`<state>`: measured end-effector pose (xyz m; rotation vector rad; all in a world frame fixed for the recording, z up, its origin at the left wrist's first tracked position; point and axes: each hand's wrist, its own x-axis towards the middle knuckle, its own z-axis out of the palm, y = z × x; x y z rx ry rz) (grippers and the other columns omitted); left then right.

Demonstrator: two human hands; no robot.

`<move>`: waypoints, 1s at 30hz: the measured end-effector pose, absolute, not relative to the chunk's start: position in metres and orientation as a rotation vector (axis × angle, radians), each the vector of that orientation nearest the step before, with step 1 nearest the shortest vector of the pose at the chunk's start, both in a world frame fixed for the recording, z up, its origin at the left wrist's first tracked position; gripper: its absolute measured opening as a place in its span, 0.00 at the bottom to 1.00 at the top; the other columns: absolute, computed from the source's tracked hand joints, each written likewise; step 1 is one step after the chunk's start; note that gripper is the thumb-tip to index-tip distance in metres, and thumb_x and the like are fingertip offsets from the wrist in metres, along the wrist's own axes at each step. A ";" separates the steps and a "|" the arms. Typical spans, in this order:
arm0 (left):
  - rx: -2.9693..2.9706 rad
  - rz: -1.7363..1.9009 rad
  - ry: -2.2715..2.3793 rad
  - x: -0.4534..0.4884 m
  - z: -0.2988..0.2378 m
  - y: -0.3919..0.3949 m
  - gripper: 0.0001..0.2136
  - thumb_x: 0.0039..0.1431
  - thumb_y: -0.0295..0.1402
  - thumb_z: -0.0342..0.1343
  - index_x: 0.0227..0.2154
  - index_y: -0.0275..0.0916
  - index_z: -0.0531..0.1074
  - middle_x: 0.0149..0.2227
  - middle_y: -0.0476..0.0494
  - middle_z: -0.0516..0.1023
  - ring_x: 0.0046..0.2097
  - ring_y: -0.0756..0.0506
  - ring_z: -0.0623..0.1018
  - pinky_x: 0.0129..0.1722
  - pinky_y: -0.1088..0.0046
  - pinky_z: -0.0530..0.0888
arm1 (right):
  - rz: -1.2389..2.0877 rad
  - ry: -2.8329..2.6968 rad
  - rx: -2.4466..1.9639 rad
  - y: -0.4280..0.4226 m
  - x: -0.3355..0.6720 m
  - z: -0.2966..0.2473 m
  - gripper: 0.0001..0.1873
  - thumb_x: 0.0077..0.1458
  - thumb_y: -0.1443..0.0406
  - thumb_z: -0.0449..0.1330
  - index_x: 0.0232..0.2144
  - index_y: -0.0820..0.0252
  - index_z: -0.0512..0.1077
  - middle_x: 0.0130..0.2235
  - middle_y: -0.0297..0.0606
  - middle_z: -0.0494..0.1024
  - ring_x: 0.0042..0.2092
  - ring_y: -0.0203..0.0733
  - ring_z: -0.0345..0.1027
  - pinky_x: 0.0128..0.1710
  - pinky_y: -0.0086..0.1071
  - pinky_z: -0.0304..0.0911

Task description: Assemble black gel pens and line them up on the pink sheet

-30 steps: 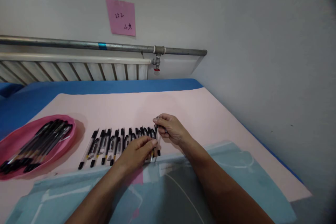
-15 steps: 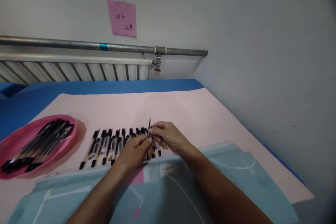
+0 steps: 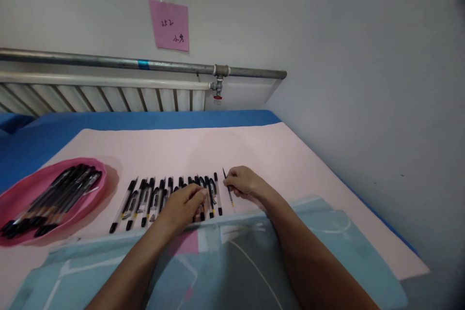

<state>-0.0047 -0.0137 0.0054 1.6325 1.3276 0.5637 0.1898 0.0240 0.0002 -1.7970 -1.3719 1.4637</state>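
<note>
A thin, dark pen refill with a yellowish lower end is pinched in my right hand. It tilts just beyond the right end of a row of pens. My left hand is curled over the right part of that row, thumb and fingers together. What those fingers hold, if anything, is hidden. The pens have clear barrels and black ends; one pen lies at the far left of the row. A separate pen lies between my two hands, closer to the refill. Small clear pieces and black caps sit among the pens.
To the left, a pink basin holds several dark-capped pens. A pale pink sheet covers the blue surface. Light blue cloth lies along the near edge. Behind stand a radiator and a pipe.
My hands were together over the row, with the refill upright between them. My right hand has moved right with the refill, while my left hand has shifted slightly left.
</note>
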 end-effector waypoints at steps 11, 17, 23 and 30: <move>1.722 0.501 1.366 -0.004 0.008 -0.015 0.14 0.56 0.40 0.41 0.24 0.38 0.66 0.21 0.52 0.66 0.26 0.51 0.67 0.27 0.77 0.61 | 1.296 -1.632 -1.848 0.032 0.179 -0.013 0.05 0.43 0.67 0.55 0.19 0.61 0.62 0.16 0.31 0.66 0.14 0.29 0.55 0.14 0.25 0.49; 1.780 0.472 1.388 -0.004 0.009 -0.015 0.13 0.57 0.38 0.41 0.22 0.38 0.63 0.21 0.52 0.65 0.27 0.50 0.67 0.28 0.76 0.60 | 0.972 -1.906 -1.926 0.026 0.189 -0.011 0.08 0.44 0.63 0.56 0.19 0.62 0.65 0.18 0.31 0.67 0.19 0.30 0.57 0.18 0.24 0.49; 1.830 0.428 1.406 -0.003 0.008 -0.014 0.14 0.57 0.38 0.41 0.23 0.39 0.64 0.23 0.51 0.68 0.28 0.50 0.68 0.28 0.76 0.60 | 0.717 -2.135 -1.962 0.020 0.193 -0.002 0.08 0.46 0.65 0.54 0.20 0.63 0.70 0.22 0.36 0.72 0.24 0.33 0.61 0.23 0.26 0.50; 1.877 0.404 1.419 -0.003 0.006 -0.014 0.14 0.57 0.39 0.40 0.23 0.39 0.64 0.23 0.50 0.68 0.28 0.49 0.68 0.28 0.76 0.59 | 0.805 -2.164 -1.926 0.016 0.180 0.001 0.10 0.49 0.66 0.52 0.24 0.63 0.72 0.22 0.37 0.73 0.23 0.33 0.61 0.24 0.25 0.50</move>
